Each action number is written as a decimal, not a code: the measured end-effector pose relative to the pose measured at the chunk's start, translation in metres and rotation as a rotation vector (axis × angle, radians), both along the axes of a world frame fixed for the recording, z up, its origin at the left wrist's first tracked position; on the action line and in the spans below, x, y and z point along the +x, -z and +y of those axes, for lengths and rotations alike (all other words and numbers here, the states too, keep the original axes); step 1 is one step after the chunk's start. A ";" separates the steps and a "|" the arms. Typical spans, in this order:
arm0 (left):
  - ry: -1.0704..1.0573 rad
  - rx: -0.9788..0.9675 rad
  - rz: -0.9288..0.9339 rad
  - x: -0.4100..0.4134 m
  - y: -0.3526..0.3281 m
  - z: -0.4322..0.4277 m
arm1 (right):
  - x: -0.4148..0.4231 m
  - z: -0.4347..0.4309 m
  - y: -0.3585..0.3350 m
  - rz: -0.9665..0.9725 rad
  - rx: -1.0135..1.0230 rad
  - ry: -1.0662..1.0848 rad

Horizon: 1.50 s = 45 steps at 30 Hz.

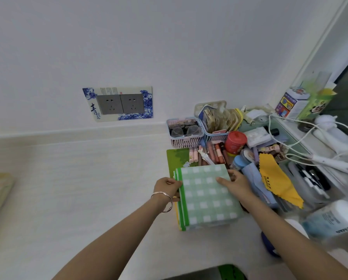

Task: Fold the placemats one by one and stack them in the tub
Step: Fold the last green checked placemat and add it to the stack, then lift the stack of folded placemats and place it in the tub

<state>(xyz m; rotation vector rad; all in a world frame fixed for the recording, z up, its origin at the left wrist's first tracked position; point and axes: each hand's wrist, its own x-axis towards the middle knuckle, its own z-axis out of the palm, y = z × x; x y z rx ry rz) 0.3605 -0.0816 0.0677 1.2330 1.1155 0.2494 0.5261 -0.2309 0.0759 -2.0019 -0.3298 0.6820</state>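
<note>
A folded green-and-white checked placemat [206, 196] lies on top of a small stack, with green and yellow edges of other folded mats showing at its left side. My left hand [168, 188], a silver bangle on its wrist, grips the stack's left edge. My right hand [234, 183] holds the top mat's right edge, thumb on its upper surface. The stack hides whatever it rests on; I cannot tell where the tub is.
A green board [178, 158] lies behind the stack. Small baskets [186, 133] of glasses and packets, pens, a red tin [235, 142], a yellow cloth [276, 178], cables and bottles crowd the right. A wall socket [119, 104] sits on the white wall.
</note>
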 end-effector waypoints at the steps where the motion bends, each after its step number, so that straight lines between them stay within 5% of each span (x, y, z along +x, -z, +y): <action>1: 0.033 0.052 0.056 0.000 0.002 0.000 | 0.001 0.000 0.002 0.005 -0.002 -0.007; 5: 0.149 0.187 0.283 0.009 0.004 0.000 | 0.001 0.002 0.006 -0.052 -0.019 -0.064; 14: 0.032 -0.140 0.060 0.023 -0.002 -0.022 | -0.005 0.006 0.012 0.087 -0.021 -0.160; 27: 0.106 -0.311 0.210 -0.012 0.006 -0.016 | 0.018 -0.027 0.022 0.685 0.023 -0.213; 45: 0.037 -0.482 0.089 -0.014 0.008 -0.016 | -0.007 -0.010 0.025 0.743 0.030 -0.141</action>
